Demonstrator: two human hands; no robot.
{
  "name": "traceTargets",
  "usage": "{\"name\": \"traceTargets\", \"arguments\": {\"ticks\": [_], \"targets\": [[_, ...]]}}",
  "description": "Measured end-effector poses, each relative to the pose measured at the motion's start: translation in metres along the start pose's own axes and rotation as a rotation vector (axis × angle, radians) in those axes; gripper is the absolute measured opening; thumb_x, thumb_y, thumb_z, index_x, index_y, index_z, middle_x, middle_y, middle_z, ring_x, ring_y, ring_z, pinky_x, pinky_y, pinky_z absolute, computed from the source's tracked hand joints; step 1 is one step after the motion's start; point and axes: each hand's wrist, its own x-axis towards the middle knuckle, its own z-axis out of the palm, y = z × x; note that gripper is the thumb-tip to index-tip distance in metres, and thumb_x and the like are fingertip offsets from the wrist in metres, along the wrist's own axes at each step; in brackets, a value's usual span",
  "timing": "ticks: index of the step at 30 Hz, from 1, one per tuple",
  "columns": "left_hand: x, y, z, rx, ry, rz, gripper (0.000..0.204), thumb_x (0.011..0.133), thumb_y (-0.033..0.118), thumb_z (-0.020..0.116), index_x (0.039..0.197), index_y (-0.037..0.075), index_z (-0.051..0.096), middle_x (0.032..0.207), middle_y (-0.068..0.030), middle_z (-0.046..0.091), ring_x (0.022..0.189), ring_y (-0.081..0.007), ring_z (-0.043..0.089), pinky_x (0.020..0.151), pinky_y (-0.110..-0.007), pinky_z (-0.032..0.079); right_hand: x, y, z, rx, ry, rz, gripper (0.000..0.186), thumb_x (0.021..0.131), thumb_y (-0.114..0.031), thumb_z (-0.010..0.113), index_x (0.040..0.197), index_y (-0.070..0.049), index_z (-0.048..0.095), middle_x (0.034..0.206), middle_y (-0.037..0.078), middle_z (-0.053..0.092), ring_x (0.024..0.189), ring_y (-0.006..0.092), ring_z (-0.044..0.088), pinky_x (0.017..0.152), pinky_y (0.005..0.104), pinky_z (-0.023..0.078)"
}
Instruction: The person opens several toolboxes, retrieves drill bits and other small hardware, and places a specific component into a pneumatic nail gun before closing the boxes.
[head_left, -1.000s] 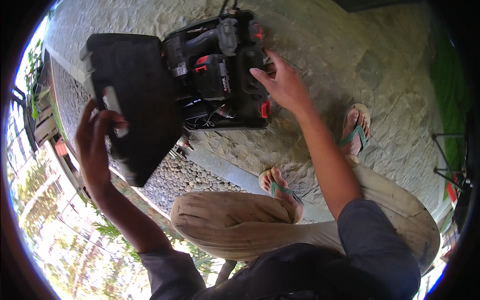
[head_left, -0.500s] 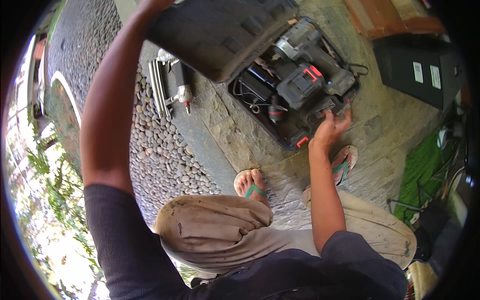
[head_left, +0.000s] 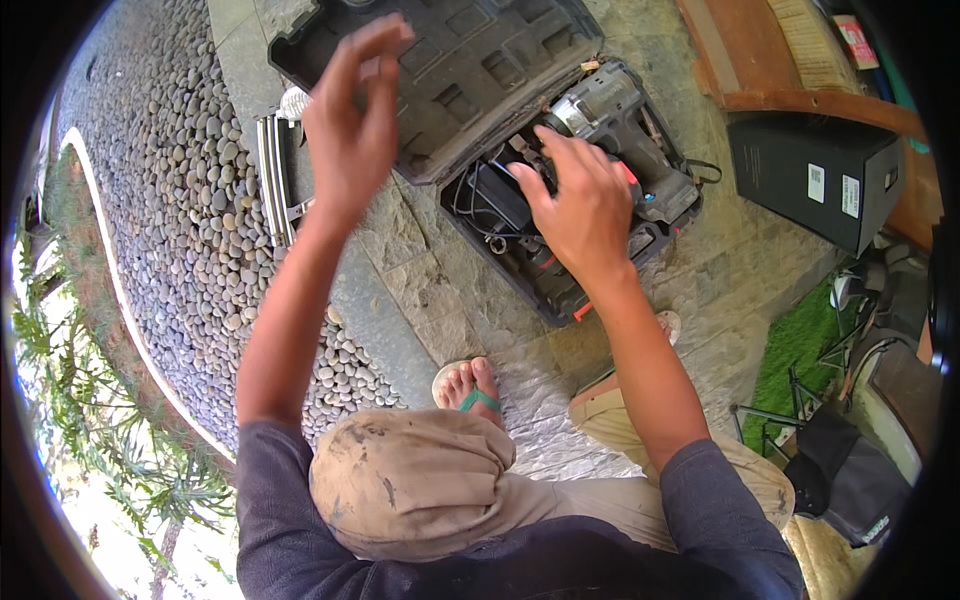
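A black plastic tool case [head_left: 515,285] lies open on the stone paving, its lid [head_left: 490,40] tipped back to the left. Inside sit a grey and black cordless power tool [head_left: 605,100], a black box-shaped charger [head_left: 500,195] and a looped cable. My right hand [head_left: 583,205] is over the case beside the power tool, thumb and fingers apart, and covers part of what lies inside. Slightly blurred, my left hand [head_left: 350,140] is raised in front of the lid with its fingers parted. Neither hand holds anything I can see.
Left of the case lies a metal-railed air tool [head_left: 275,180], partly hidden by my left arm. Pebbles [head_left: 190,190] cover the ground farther left. A black box [head_left: 815,180] stands at right, near folding-chair legs [head_left: 795,400] and green turf [head_left: 785,350]. My sandalled foot [head_left: 475,390] is below the case.
My left hand has come down from the lid's far edge, which now leans farther back. My right hand has left the near right corner of the case and moved up and left over the tools.
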Motion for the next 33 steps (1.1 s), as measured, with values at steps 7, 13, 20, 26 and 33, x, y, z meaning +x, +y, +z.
{"name": "traceTargets", "arguments": {"ticks": [7,13,20,26,33], "targets": [[-0.133,0.042,-0.003,-0.506,-0.06,-0.656,0.026,0.107,0.007,0.053,0.129,-0.002,0.064,0.111,-0.0107,0.074,0.097,-0.0155,0.071,0.085,-0.03,0.056,0.023,0.023,-0.003,0.369,-0.052,0.298,0.019,0.094,-0.016,0.073,0.101,0.001,0.076,0.086,0.014,0.074,0.079,0.0236,0.071,0.071,0.0362,0.054],[-0.136,0.054,-0.001,-0.887,-0.157,-0.991,0.037,0.108,0.023,0.054,0.134,-0.003,0.06,0.11,-0.0145,0.073,0.093,-0.0177,0.073,0.08,-0.029,0.057,0.002,-0.022,-0.036,1.053,-0.16,0.667,0.025,0.1,-0.017,0.07,0.115,0.003,0.072,0.089,0.004,0.072,0.074,0.0093,0.066,0.066,0.0248,0.051],[-0.125,0.069,-0.021,-1.274,-0.064,-1.047,0.041,0.103,0.02,0.063,0.136,-0.005,0.058,0.103,-0.013,0.074,0.085,-0.0171,0.072,0.068,-0.027,0.057,-0.014,-0.065,-0.042,1.184,-0.281,0.678,0.029,0.1,-0.016,0.07,0.121,0.003,0.069,0.094,0.006,0.073,0.075,0.009,0.066,0.066,0.0228,0.052],[-0.125,0.084,-0.037,-1.161,-0.14,-1.017,0.041,0.097,0.01,0.071,0.134,-0.002,0.059,0.1,-0.0126,0.075,0.081,-0.0183,0.073,0.066,-0.027,0.057,-0.024,-0.08,-0.044,1.152,-0.274,0.608,0.029,0.101,-0.017,0.069,0.123,0.003,0.07,0.094,0.005,0.072,0.076,0.0079,0.064,0.067,0.0234,0.052],[-0.13,0.087,-0.04,-1.135,-0.133,-0.997,0.036,0.096,0.006,0.071,0.13,-0.002,0.062,0.1,-0.0112,0.075,0.082,-0.0161,0.072,0.067,-0.026,0.057,-0.028,-0.08,-0.047,1.09,-0.297,0.499,0.028,0.103,-0.015,0.067,0.125,0.001,0.07,0.1,0.005,0.072,0.085,0.0081,0.064,0.07,0.0243,0.052]]}}
